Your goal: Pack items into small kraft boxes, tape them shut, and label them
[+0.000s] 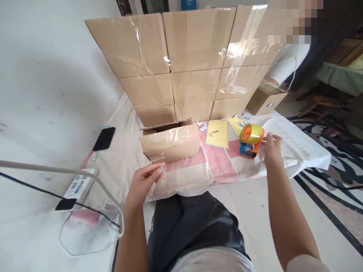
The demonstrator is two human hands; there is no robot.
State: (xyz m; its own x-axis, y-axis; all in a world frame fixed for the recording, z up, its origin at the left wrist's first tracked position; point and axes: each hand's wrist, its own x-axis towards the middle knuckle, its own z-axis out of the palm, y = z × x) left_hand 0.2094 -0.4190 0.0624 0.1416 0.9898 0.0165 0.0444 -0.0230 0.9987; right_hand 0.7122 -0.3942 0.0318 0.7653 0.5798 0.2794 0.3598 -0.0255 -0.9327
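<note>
My left hand [147, 180] is closed in a pinch just in front of a small cardboard box [172, 141]. A strip of clear tape [162, 173], hard to see, shows at its fingertips. The box lies on the cloth with its upper flap slightly raised and shiny tape across its front. At the right, my right hand [272, 149] has its fingers closed at the orange side of a tape dispenser [252, 140]. The dispenser carries a yellowish tape roll and has a blue part with a dark blade end. Part of the grip is hidden behind it.
A tall taped cardboard panel [195, 49] stands behind the box. Yellow paper [219, 138] and scraps lie on the cloth-covered table [187, 181]. A phone [104, 138], power strip [81, 187] and cables are at left. Another person's sleeve [293, 56] is beside a cardboard box [266, 100].
</note>
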